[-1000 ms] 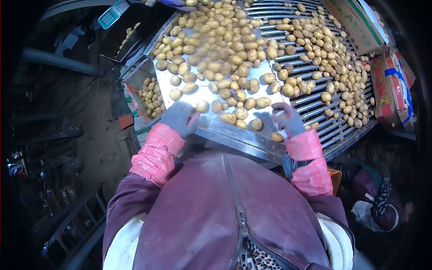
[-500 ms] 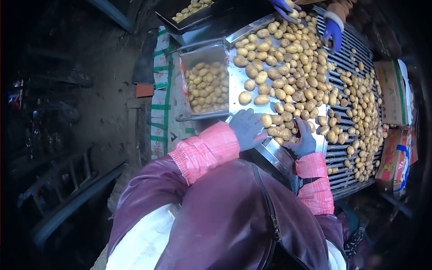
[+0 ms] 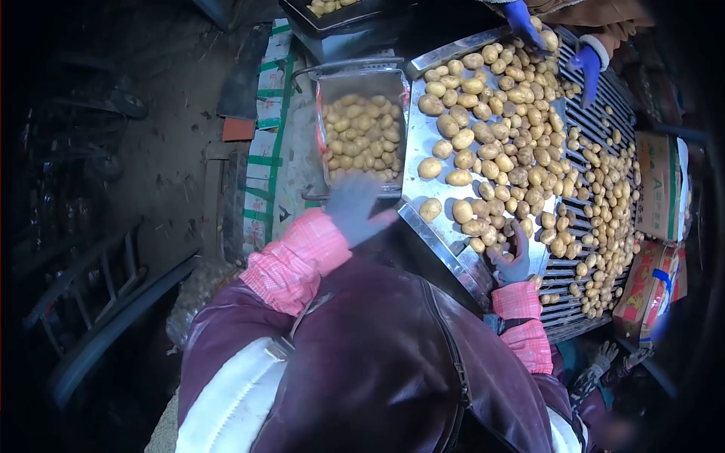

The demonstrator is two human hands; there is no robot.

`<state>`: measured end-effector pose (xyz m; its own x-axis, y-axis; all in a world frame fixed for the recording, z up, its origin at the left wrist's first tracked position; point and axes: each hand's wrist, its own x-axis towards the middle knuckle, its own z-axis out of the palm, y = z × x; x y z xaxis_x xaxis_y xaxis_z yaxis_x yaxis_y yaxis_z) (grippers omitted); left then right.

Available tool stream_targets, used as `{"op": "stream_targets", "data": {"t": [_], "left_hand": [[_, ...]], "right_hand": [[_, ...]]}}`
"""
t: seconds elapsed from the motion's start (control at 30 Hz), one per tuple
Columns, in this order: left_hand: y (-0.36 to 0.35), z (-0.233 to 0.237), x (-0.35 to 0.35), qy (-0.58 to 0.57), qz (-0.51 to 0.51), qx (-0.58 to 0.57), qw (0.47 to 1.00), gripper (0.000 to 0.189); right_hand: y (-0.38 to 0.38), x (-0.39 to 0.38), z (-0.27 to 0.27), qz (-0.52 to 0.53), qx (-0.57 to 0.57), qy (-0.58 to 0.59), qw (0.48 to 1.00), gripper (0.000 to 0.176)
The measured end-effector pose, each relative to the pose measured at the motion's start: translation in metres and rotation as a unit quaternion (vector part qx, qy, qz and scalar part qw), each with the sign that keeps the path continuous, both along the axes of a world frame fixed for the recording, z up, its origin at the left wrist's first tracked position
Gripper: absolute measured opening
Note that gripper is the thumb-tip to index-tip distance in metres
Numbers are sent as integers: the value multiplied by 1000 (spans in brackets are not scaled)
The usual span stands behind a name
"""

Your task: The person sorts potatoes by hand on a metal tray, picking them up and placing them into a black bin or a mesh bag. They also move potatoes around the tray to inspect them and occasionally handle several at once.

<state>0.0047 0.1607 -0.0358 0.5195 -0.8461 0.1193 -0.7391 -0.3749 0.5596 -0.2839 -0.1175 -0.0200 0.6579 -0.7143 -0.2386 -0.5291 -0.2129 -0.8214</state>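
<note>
My left hand (image 3: 355,210), in a grey glove, is over the near edge of a lined crate (image 3: 321,140) full of potatoes (image 3: 362,136). It is slightly blurred, its thumb stretched out to the right and its fingers toward the potatoes. On the metal sorting table (image 3: 417,162), my right hand (image 3: 513,257), also gloved in grey, touches the near end of the potato pile (image 3: 521,143). Its fingers are apart around potatoes at the table's near edge; no firm hold shows.
A co-worker's purple-gloved hands (image 3: 585,68) are at the pile's far end. Slatted bars (image 3: 559,321) carrying more potatoes lie right of the table. Cardboard boxes (image 3: 655,181) stand at the far right. Another tray (image 3: 310,21) of potatoes is at the top. Gloved hands (image 3: 604,359) show lower right.
My left hand has moved left from the table's edge to the crate. My right hand remains by the pile. The view has shifted, and the co-worker's hands have changed position.
</note>
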Motion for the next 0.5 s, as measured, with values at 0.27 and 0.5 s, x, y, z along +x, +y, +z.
{"op": "stream_targets", "data": {"t": [0.27,0.5], "left_hand": [[22,-34,-3,-4,20,65,998,61],[23,-38,-3,-18,14,61,998,62]], "right_hand": [[33,87,12,73,-8,-30,997,89],[55,159,8,127,-57,-20,990,84]]}}
